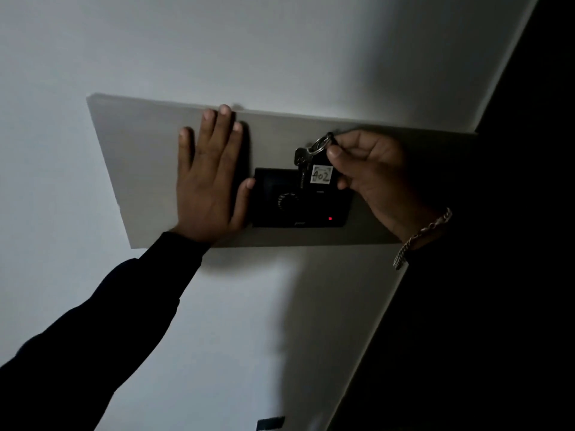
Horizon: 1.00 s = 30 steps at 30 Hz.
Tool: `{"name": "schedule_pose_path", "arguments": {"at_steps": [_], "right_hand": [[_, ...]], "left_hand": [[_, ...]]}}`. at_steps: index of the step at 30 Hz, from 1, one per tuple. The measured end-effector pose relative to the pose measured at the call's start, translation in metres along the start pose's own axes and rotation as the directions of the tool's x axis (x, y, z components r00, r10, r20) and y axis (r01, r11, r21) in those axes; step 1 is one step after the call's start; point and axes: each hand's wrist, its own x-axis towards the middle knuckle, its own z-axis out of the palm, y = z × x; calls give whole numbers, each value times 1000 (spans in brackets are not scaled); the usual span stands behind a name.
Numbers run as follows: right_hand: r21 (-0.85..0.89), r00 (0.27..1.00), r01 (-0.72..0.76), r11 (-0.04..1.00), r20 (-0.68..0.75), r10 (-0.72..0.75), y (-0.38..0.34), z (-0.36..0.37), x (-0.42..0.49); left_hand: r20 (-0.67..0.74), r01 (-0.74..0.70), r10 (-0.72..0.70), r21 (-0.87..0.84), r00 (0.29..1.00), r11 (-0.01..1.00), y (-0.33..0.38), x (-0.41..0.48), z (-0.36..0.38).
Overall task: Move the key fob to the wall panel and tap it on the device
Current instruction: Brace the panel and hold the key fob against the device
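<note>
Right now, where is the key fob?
In the head view, the fob hangs from the right hand over the upper right part of the black device, with the left hand flat on the panel beside it.

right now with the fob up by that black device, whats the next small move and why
Probably press the key fob flat onto the black device. The right hand holds it over the device's upper right corner, the red light glows, and the left hand is flat on the wall panel.
</note>
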Motion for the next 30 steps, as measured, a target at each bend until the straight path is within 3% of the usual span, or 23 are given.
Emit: {"name": "schedule_pose_path", "arguments": {"at_steps": [6, 11, 25, 27, 30], "right_hand": [[-28, 996, 54, 998, -73, -56, -2, -8, 17], [-75, 978, 132, 988, -154, -142, 1, -8, 17], [-148, 953, 203, 968, -199, -230, 29, -2, 3], [-214, 944, 252, 944, -160, -288, 29, -3, 1], [-451, 918, 305, 839, -94, -385, 25, -9, 1]], "left_hand": [[-61, -3, 16, 209, 998, 978, -1, -3, 11], [-72, -9, 27, 242, 997, 970, -4, -3, 14], [-89, -22, 45, 242, 995, 970, -5, -4, 15], [-89, -23, 47, 249, 995, 968, -5, -3, 16], [-88, -21, 44, 244, 995, 969, -5, -4, 15]]}}
